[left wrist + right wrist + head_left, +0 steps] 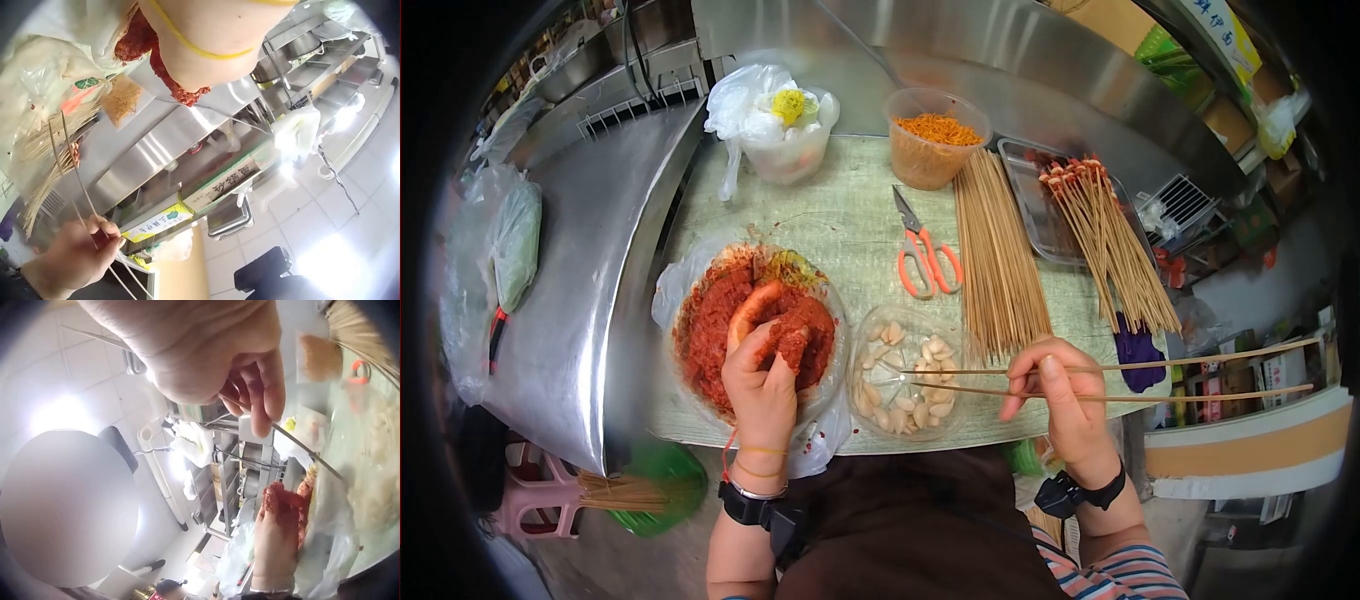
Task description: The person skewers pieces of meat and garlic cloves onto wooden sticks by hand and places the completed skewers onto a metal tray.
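Note:
My left hand (762,392) is over a bowl of red-coated, chunky food (712,335), its fingers smeared red. Thumb and fingers curl round a red-coated lump (795,345), whose kind is hidden by the coating. On the other side, my right hand (1068,395) grips two long bamboo skewers (1200,398) between thumb and fingers. Their tips point left, over a clear plastic bowl (870,425) of peeled garlic cloves (940,348). From the right wrist, one skewer (312,456) shows beyond the fingertips, with the red-smeared left hand (278,540) below it.
Orange-handled scissors (920,250) and a bundle of bare skewers (1000,260) lie behind the garlic. A tub of orange shreds (930,165) and a bagged white tub (785,150) stand at the back. Loaded skewers (1100,230) rest on a clear tray (1025,190), right.

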`<control>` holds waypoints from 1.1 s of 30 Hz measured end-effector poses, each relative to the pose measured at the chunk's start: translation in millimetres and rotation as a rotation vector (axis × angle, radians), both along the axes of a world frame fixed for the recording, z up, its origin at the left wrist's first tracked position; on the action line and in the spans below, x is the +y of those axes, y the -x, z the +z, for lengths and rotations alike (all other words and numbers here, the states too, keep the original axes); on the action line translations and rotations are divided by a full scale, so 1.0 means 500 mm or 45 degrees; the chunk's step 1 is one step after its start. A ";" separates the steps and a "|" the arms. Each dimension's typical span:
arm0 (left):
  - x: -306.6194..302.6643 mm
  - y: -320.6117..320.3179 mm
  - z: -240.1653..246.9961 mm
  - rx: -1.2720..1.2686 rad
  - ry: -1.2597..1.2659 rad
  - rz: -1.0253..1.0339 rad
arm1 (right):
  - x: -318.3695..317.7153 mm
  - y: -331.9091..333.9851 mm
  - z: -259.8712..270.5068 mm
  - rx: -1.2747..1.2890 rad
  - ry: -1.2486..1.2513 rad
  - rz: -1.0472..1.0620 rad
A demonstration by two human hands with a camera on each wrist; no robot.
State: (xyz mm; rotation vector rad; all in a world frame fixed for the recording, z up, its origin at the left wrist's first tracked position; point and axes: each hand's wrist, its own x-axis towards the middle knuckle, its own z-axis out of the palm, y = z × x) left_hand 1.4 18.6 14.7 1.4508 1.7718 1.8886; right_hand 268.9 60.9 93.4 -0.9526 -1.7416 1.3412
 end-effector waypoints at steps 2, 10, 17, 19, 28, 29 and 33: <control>-0.008 0.004 -0.017 -0.180 0.055 -0.021 | 0.001 0.024 -0.008 0.021 0.030 -0.007; -0.019 0.007 -0.024 -0.758 0.140 -0.070 | 0.025 0.078 -0.077 0.006 0.256 0.103; -0.017 0.011 -0.026 -0.972 0.082 -0.202 | 0.027 0.054 -0.060 0.090 0.253 -0.029; -0.016 0.016 -0.037 -0.909 0.072 -0.214 | 0.027 0.049 -0.042 0.116 0.059 -0.160; -0.028 0.013 -0.021 -1.016 0.046 -0.391 | 0.030 0.118 0.017 0.228 -0.450 0.070; -0.030 0.014 -0.018 -0.971 0.070 -0.421 | 0.033 0.130 0.023 0.167 -0.581 0.145; -0.027 0.002 -0.002 -0.880 -0.005 -0.445 | 0.034 0.159 0.038 0.082 -0.786 0.335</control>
